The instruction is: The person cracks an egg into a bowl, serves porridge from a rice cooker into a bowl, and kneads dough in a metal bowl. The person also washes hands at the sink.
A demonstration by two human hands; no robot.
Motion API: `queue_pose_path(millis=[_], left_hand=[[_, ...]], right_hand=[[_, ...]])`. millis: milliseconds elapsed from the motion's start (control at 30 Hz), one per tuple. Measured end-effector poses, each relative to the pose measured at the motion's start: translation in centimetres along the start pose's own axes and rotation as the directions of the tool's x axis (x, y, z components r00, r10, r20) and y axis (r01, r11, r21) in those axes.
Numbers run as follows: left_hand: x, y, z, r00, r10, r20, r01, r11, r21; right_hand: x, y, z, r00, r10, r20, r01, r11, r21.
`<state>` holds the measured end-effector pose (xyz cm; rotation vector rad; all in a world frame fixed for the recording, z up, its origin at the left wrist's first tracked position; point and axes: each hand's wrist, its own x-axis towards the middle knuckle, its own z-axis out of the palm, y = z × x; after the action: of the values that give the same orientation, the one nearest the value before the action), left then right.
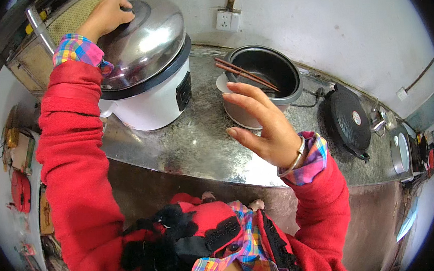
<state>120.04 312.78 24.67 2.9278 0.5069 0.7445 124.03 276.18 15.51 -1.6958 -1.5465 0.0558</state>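
Note:
My left hand (pixel 108 16) is closed around the dark knob of a shiny metal lid (pixel 151 46). The lid rests, a little tilted, over a large white rice cooker (pixel 148 107) with a black rim; what is inside is hidden. My right hand (pixel 264 124) hovers with fingers apart and nothing in it, in front of a smaller open rice cooker (pixel 239 116). A dark inner pot (pixel 286 74) sits in that cooker, and a pair of brown chopsticks (pixel 245 73) lies across its rim, tips pointing down inside.
Both cookers stand on a grey stone counter (pixel 198 149). To the right are a round black electric pan (pixel 349 117), a metal pot (pixel 377 123) and a pale basin (pixel 401 154). A wall socket (pixel 224 20) is behind, with a shelf of goods (pixel 24 150) at left.

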Motion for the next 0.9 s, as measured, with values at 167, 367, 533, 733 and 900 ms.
queue_pose_path(millis=[167, 367, 533, 733, 900], left_hand=[[0.8, -2.9, 2.7, 0.998, 0.007, 0.055, -0.006, 1.0, -0.024], [1.6, -2.6, 3.5, 0.993, -0.014, 0.118, 0.024, 0.996, -0.083], [2.8, -3.0, 4.3, 0.988, -0.012, 0.155, 0.035, 0.989, -0.146], [3.1, -3.4, 5.3, 0.991, -0.003, 0.132, 0.027, 0.983, -0.181], [3.2, -3.3, 4.7, 0.986, 0.057, 0.156, -0.043, 0.995, -0.089]], right_hand=[[0.8, 0.3, 2.1, 0.999, 0.045, 0.021, -0.043, 0.996, -0.072], [0.9, 0.0, 2.9, 0.997, 0.067, 0.041, -0.064, 0.995, -0.082], [0.6, 0.1, 3.0, 0.999, 0.046, -0.021, -0.048, 0.996, -0.078], [1.2, 0.9, 3.9, 0.998, 0.056, -0.015, -0.057, 0.993, -0.103], [2.6, 1.7, 4.4, 0.999, 0.033, -0.017, -0.035, 0.994, -0.104]])
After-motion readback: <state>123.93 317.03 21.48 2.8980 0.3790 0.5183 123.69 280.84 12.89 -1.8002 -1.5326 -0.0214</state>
